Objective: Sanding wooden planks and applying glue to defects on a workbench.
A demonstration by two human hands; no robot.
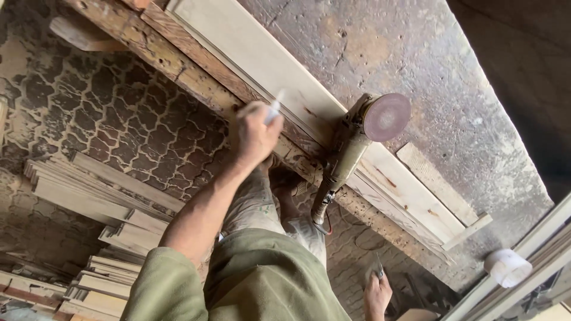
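pale, stiff board [262, 59] at upper centre; left hand [253, 135] pinches a light marker [273, 110], right hand [377, 294] perhaps grips a small tool [379, 267].

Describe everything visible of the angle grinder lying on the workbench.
The dusty beige-bodied angle grinder with a round reddish-brown sanding disc lies on its side across the long pale wooden panel, disc facing up and toward the bench's far side. Its handle overhangs the worn wooden bench edge, its cord trailing down. Neither hand touches it.
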